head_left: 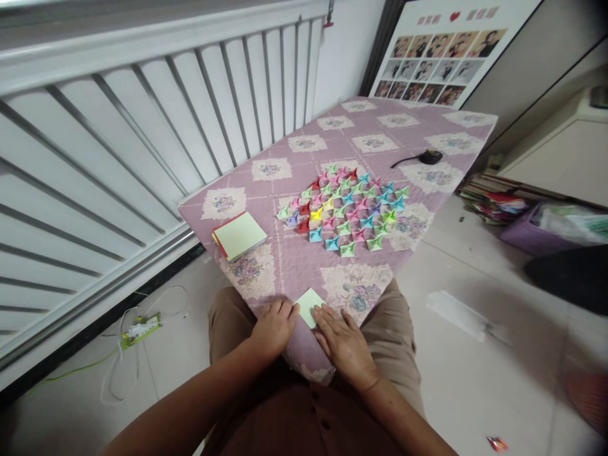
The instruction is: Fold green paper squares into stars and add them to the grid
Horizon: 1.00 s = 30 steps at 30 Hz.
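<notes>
A small pale green sheet of paper (pixel 308 305), folded or turned so it looks like a diamond, lies near the table corner closest to me. My left hand (pixel 275 326) is at its left corner, fingers curled together and gripping the edge. Across the right side of the sheet, my right hand (pixel 346 345) lies with its fingers stretched flat, pressing on the paper. Beyond them sit several small folded paper pieces (pixel 348 215) in rows, coloured green, pink, red, blue and yellow. To the left rests a stack of square coloured paper (pixel 240 235), pale green on top.
A purple patterned cloth (pixel 304 253) covers the table. A black object with a thin tail (pixel 430 156) lies at the far right. Behind stands a white radiator (pixel 190 114). A power strip (pixel 141 330) with cables is on the floor at left; a purple bin (pixel 536 231) stands at right.
</notes>
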Motion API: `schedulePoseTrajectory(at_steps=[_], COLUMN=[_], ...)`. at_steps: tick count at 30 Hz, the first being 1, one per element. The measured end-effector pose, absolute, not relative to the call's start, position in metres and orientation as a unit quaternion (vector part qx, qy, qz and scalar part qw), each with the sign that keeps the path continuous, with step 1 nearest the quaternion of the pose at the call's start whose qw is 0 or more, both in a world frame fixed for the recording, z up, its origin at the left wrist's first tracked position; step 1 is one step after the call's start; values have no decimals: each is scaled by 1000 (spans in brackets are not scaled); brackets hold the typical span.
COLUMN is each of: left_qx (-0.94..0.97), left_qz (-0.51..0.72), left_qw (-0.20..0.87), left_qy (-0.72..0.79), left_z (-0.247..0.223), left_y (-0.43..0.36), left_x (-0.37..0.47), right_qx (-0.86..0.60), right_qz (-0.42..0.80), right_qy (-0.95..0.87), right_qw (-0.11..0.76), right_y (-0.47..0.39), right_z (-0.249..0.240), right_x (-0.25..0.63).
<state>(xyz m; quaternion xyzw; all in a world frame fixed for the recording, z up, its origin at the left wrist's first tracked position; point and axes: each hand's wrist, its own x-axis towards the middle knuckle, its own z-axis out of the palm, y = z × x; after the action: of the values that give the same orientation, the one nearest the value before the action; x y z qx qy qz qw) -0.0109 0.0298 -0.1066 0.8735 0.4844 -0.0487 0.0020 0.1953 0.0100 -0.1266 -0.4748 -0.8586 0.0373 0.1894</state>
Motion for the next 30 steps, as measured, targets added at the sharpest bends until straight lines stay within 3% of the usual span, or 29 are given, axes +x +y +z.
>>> schedulePoseTrajectory(at_steps=[11, 18, 25, 30], left_qx=[854, 823, 822, 855], left_qz=[-43, -22, 35, 54], left_qw=[31, 64, 20, 50], left_qy=[518, 564, 568, 513], left_z=[-108, -92, -87, -103], left_y=[24, 35, 36, 24], left_x=[-13, 1, 20, 22], right_qx=[-530, -620, -653, -642], right_qz=[30, 56, 90, 115], right_qy=[-829, -774, -740, -743], right_qw=[176, 116, 134, 153], right_y=[10, 33, 38, 42], right_z=[-123, -105, -108, -115], right_x=[202, 182, 181, 185])
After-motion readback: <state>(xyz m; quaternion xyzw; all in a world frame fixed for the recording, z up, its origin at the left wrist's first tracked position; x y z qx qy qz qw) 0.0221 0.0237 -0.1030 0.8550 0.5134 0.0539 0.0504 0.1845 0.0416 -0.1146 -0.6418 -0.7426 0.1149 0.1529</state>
